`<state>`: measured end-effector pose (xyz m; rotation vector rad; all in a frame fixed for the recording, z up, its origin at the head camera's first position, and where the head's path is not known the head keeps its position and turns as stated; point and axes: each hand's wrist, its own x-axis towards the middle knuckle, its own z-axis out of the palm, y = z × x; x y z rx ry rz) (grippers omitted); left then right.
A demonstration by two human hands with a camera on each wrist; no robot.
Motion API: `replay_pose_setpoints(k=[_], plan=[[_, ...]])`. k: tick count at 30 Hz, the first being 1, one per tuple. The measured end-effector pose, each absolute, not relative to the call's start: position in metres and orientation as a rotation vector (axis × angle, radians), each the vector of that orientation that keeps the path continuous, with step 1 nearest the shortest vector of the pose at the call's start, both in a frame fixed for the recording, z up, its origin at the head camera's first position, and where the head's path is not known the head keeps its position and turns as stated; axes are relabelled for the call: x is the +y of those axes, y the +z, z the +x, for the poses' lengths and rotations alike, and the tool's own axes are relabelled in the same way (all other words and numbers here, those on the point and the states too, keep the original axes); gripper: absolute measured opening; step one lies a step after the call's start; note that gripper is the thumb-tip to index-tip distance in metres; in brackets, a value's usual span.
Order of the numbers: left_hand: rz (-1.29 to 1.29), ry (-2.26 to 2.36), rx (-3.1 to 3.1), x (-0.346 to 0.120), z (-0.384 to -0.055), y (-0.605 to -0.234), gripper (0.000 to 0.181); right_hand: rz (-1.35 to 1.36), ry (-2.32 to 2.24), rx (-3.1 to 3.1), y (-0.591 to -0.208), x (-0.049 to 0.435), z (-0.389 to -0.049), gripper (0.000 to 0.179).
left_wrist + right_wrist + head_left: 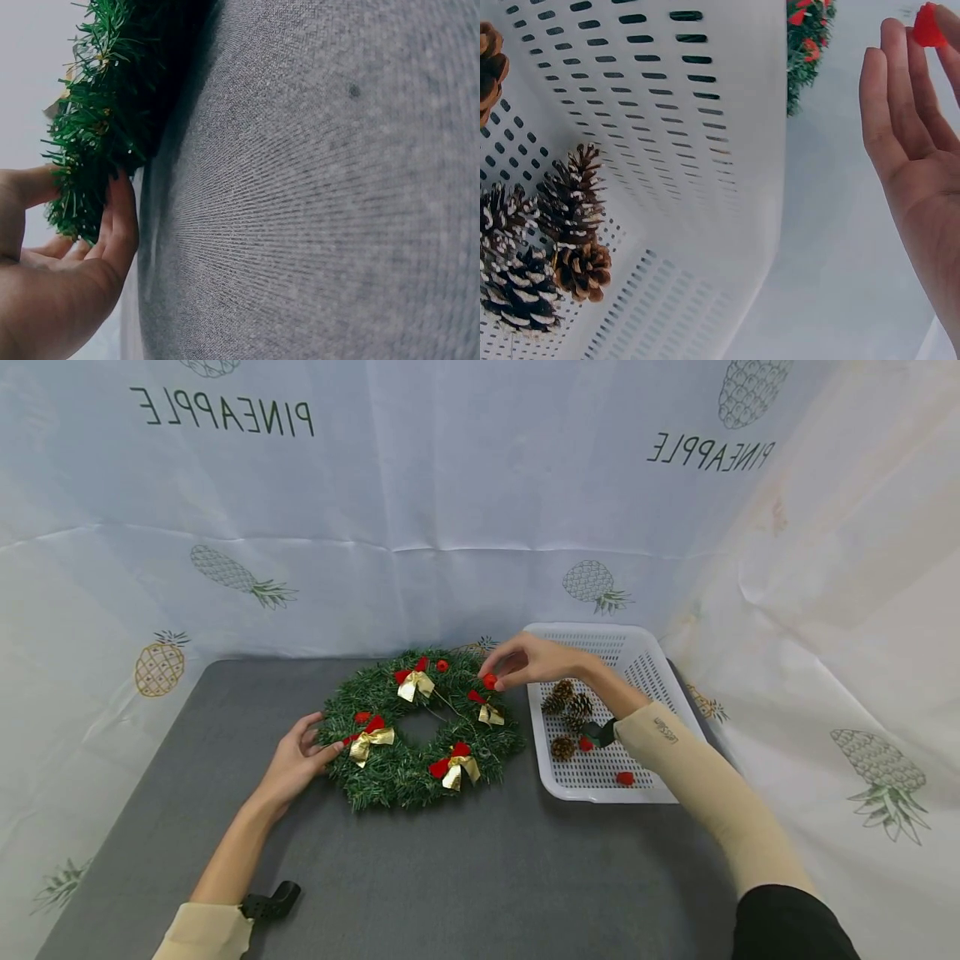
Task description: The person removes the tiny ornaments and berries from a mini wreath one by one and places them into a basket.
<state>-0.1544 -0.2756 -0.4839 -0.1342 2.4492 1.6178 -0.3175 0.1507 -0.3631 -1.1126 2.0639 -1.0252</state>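
Note:
A green wreath (405,777) with red and gold bows lies on the grey table. My left hand (294,764) grips its left edge, thumb on top and fingers beneath, as the left wrist view shows on the greenery (97,120). Over the wreath's upper right edge, my right hand (534,660) pinches a small red ball (490,681) between thumb and fingertips. In the right wrist view that red ball (928,26) looks bumpy, and the other fingers extend beside it. Two more red balls (442,666) (362,717) sit among the wreath's needles.
Right of the wreath stands a white perforated basket (551,781), its wall under my right forearm. Inside lie several pine cones (579,706) and red pieces (625,778). A pineapple-print curtain (465,510) hangs behind the grey table (480,877).

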Motion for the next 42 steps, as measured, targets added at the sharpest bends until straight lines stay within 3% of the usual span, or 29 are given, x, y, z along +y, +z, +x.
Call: replay_pose_setpoints(k=[17, 42], plan=[[-0.140, 1.613, 2.446, -0.276, -0.155, -0.484, 0.092, -1.055, -0.974, 2.181, -0.335, 0.199, -0.306, 0.030], [-0.148, 1.585, 2.446, -0.277, -0.156, -0.488, 0.094, -0.974, -0.766, 2.198, -0.357, 0.266, -0.295, 0.029]])
